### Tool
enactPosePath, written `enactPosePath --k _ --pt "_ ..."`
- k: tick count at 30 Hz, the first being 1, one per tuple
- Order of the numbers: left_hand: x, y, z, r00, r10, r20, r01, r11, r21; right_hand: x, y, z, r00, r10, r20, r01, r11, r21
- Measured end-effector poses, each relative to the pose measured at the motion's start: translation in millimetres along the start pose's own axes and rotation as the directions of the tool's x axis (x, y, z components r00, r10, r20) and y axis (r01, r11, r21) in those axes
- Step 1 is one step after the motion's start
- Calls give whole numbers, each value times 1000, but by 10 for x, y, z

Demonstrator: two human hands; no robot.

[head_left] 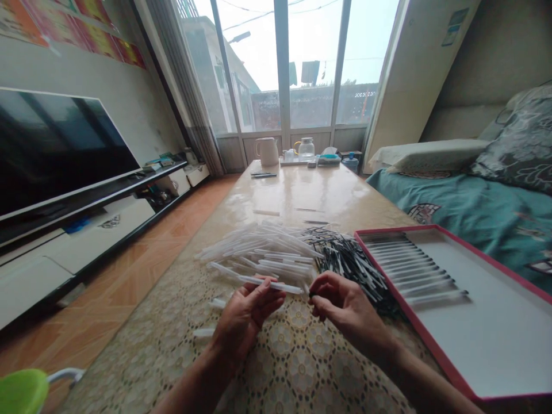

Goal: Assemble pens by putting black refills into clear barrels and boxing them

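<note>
My left hand point(254, 305) pinches a translucent white pen barrel point(282, 286) between thumb and fingers, its end pointing right. Just right of that end, my right hand point(340, 299) has thumb and forefinger closed on a small black piece point(312, 294); most of it is hidden by the fingers. Beyond the hands lies a loose heap of white pen barrels point(267, 244). Beside it, behind my right hand, spreads a pile of thin black-and-white pen refills point(351, 264). A red-rimmed tray point(495, 339) at the right holds a row of pens point(409, 267) with dark ends.
The long table point(297, 368) has a patterned cover. At its far end stand a beige kettle point(267, 152), a glass pitcher point(306, 148) and a tissue pack point(329, 157). A sofa point(457, 198) runs along the right, and a green stool point(21, 391) shows at the lower left.
</note>
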State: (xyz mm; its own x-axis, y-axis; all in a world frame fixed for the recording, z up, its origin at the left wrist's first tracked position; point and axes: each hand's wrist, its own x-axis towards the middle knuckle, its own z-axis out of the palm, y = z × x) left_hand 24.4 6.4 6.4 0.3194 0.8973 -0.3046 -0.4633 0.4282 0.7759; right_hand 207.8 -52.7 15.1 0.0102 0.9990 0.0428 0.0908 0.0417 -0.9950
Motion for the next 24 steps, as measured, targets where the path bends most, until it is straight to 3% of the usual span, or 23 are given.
enactPosePath --k 11,24 --pt "-24 -29 49 1000 -11 0 11 1000 19 -8 15 65 1000 -5 -17 6 996 87" --pt "-20 -73 16 996 -17 89 17 1000 7 18 101 66 998 12 -58 -6 994 110"
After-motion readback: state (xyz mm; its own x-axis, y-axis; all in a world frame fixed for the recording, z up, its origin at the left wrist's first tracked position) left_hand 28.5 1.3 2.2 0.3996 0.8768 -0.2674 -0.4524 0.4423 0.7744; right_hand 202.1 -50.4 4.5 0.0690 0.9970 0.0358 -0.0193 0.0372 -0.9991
